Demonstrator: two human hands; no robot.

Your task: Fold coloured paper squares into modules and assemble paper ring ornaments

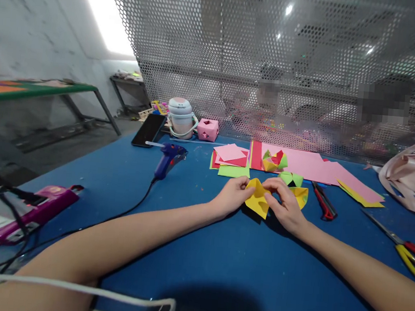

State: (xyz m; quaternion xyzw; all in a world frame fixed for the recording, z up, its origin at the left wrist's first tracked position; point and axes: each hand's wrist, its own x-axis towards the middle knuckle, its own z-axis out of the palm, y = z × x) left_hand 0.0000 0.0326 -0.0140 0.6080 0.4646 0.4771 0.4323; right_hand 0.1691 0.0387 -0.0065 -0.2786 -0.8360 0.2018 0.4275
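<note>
A folded piece of yellow paper (258, 199) sits between both hands just above the blue table (199, 251). My left hand (231, 196) pinches its left side, fingers closed. Fingers of my right hand (285, 205) press together on its right side. Beside my right hand lie a yellow folded piece (301, 196) and a green folded piece (290, 178). A multicoloured folded paper shape (274, 161) rests further back on pink sheets (308, 166).
A blue glue gun (168, 159) with its black cord lies left of centre, near a phone (148, 129), a white jar (181, 117) and a pink paper cube (208, 129). A red utility knife (324, 201), scissors (406, 248) and a pink bag (411, 175) are right. A perforated metal screen stands behind.
</note>
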